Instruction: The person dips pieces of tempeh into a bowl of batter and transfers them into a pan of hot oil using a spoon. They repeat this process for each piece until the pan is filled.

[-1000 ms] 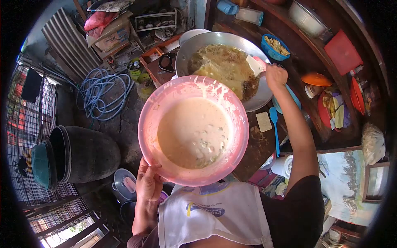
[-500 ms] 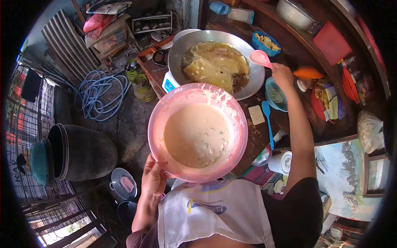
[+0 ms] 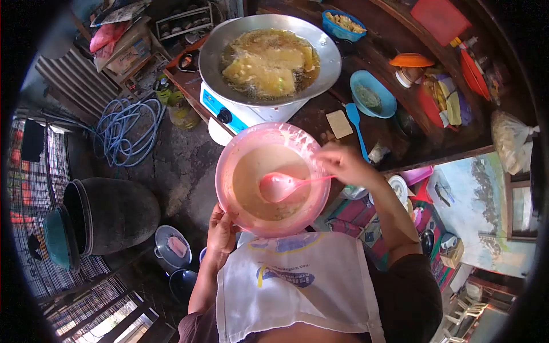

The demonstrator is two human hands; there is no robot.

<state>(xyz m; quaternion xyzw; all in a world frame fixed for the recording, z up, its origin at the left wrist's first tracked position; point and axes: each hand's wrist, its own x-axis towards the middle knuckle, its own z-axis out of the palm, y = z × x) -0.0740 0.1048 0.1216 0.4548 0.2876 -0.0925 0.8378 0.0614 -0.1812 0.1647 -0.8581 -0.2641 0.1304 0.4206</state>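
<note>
Against my front, my left hand (image 3: 222, 231) grips the lower left rim of a pink bowl (image 3: 227, 171) holding pale, runny batter (image 3: 251, 177). My right hand (image 3: 346, 164) is closed round the handle of a pink ladle (image 3: 279, 187), whose scoop lies over the batter. Beyond the bowl, a wide metal wok (image 3: 214, 68) sits on a white stove (image 3: 251, 114) with a blue front panel and black knob. Golden pieces of batter (image 3: 269, 68) fry in the oil inside it.
Right of the stove lie a blue spatula (image 3: 355, 123), a beige rectangular block (image 3: 339, 124) and a light blue bowl (image 3: 389, 103). A blue basket (image 3: 329, 26) of fried food stands behind. Leftward on the floor are a coiled blue hose (image 3: 128, 131) and a dark barrel (image 3: 120, 208).
My right hand has brought the ladle from beside the wok back down over the batter bowl. The view has shifted, and more of the stove shows.
</note>
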